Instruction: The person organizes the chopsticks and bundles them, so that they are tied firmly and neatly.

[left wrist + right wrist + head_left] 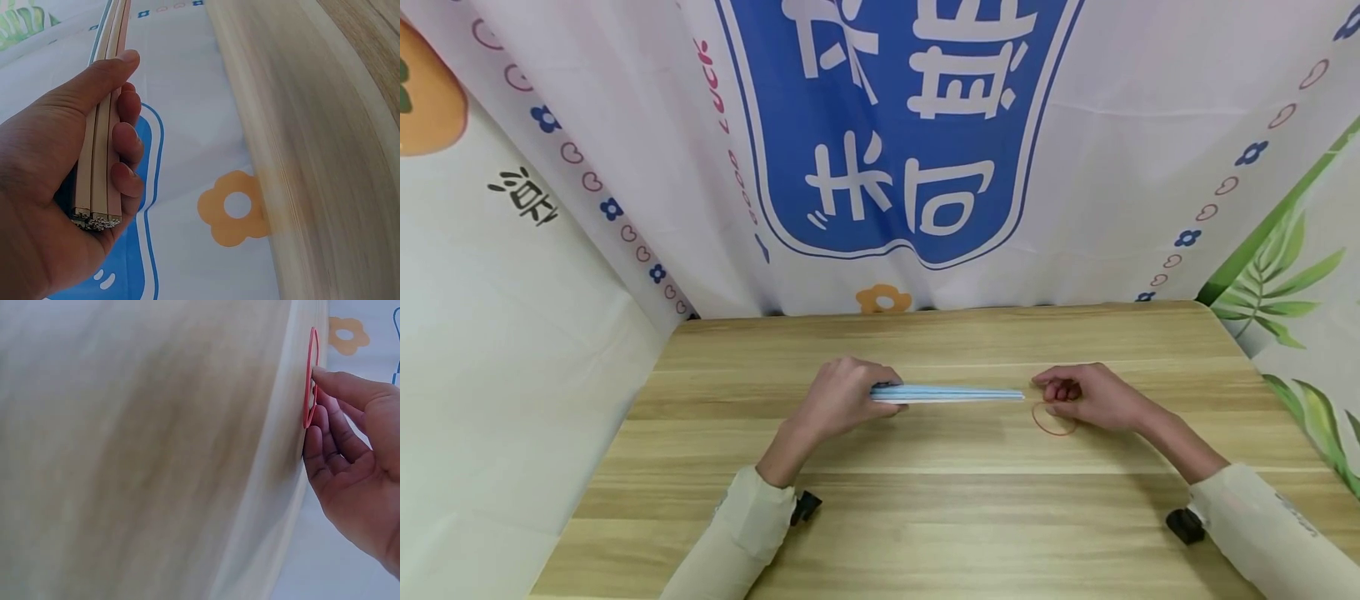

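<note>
Sticks [958, 393], gripped in the curled left hand [847, 394], pointed toward the right hand [1096, 397], which pinched a red loop [307, 394].

Hands [844, 396]: two are counted.
Bundle [951, 394]: one counted.
Red band [309, 375]: one counted.
Table [955, 517]: one counted.
Sleeves [737, 525]: two counted.
Black devices [1185, 526]: two counted.

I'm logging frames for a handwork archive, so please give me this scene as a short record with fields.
Left hand: grips the bundle of thin sticks near one end
Right hand: pinches the red band
Bundle direction: free end points toward the right hand
Band and bundle: apart; band not around the sticks
Work surface: wood-grain table
Backdrop: white printed curtain with a blue panel
Stick count: cannot tell
</note>
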{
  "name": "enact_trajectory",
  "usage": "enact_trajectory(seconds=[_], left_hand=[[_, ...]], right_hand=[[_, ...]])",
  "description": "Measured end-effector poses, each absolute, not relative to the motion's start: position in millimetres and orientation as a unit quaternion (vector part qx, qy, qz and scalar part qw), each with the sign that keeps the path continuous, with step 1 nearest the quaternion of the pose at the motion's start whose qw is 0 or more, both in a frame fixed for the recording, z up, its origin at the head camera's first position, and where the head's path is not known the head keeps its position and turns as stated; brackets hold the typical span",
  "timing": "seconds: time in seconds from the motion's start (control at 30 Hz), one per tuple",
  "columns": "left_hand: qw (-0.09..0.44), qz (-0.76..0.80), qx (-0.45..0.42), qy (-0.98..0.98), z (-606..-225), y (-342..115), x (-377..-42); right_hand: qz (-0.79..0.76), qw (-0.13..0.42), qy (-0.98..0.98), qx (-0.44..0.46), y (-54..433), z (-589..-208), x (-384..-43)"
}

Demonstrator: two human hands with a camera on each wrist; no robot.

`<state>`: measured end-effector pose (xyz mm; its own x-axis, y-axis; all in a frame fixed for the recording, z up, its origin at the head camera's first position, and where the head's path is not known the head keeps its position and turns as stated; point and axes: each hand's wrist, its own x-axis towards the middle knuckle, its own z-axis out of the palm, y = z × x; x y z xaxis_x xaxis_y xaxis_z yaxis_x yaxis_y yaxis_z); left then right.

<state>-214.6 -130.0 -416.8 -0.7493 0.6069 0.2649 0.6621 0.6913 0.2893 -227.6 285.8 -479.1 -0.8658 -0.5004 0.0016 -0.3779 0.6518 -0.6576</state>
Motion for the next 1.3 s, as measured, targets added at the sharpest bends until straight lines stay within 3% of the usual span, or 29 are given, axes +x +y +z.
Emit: enact_trajectory(seconds=[0.47,1.3], left_hand=[[0.071,-0.183,-0.343,-0.919,-415.3,-129.4,-212.4],[0.069,-0.185,-0.342,-0.919,-416.1,-127.4,-211.3]], right_hand=[[-0.336,0.117,0.897,-0.261,283.5,-475.2,-228.7],[-0.39,0.045,0.888,-0.241,272.3,-448.3,-212.1]])
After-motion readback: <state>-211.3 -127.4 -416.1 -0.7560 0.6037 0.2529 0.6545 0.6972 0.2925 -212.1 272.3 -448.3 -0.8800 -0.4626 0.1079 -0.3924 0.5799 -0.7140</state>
